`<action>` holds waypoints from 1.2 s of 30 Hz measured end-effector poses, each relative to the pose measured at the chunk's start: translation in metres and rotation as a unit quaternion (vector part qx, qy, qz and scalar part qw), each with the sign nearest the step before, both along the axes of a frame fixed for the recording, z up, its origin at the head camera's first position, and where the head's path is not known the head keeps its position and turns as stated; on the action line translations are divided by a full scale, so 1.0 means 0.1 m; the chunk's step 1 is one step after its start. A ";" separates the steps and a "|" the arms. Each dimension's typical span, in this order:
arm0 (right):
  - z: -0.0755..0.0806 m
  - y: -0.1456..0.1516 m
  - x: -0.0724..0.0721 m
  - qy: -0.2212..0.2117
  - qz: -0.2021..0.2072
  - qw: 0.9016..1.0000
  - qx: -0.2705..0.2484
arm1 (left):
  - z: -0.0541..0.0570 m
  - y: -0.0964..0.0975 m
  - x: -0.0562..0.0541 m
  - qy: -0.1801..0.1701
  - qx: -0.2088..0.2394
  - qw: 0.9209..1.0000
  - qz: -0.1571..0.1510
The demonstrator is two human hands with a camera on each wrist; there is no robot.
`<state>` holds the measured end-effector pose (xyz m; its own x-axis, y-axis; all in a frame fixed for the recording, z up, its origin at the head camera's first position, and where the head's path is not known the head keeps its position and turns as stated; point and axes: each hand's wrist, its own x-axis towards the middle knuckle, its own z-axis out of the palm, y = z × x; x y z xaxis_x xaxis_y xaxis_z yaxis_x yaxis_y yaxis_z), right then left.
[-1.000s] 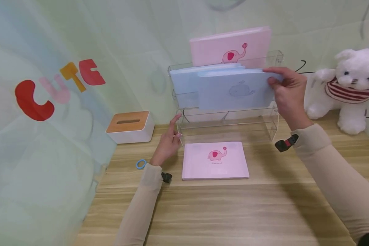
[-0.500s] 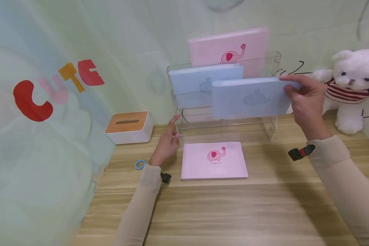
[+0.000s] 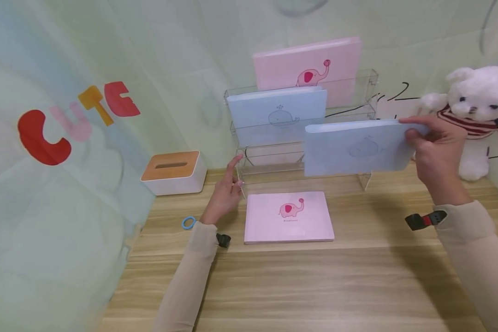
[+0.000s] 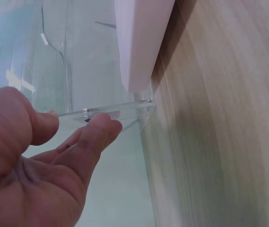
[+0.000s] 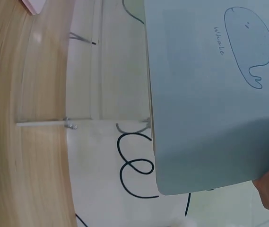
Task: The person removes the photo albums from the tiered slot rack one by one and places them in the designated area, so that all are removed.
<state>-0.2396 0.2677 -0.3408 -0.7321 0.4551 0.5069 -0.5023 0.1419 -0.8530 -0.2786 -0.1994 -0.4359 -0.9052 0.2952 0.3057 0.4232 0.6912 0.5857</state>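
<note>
My right hand (image 3: 441, 150) pinches a light-blue whale booklet (image 3: 361, 150) by its right end. The booklet hangs in the air in front of the right half of a clear acrylic rack (image 3: 269, 177). "Whale" is legible on its cover in the right wrist view. My left hand (image 3: 224, 196) holds the rack's left side panel (image 4: 129, 109), thumb on one side and fingers on the other. A second blue whale booklet (image 3: 253, 115) stands in the middle tier. Above it, a pink elephant booklet (image 3: 274, 69) fills the top tier. Another pink elephant booklet (image 3: 265, 226) lies flat before the rack.
A white tissue box (image 3: 174, 184) with a wooden lid stands left of the rack. A blue ring (image 3: 188, 216) lies near my left wrist. To the right sits a white teddy bear (image 3: 477, 87) behind my right hand. A printed curtain (image 3: 170, 69) hangs behind the table (image 3: 274, 286).
My right hand has drawn the blue whale booklet out of the middle tier, moving it right, down and towards me. The other whale booklet is now uncovered. My left hand stays at the rack.
</note>
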 end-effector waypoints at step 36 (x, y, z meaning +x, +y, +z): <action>-0.55 0.55 0.28 -0.329 0.005 0.931 0.162 | -0.02 -0.02 -0.01 -0.003 0.006 1.000 -0.006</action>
<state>-0.2119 0.3223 -0.3956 -0.9355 0.3486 0.0578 0.1101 0.4431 -0.8897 -0.2793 -0.2011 -0.4375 -0.9031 0.3029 0.3043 0.4286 0.6786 0.5965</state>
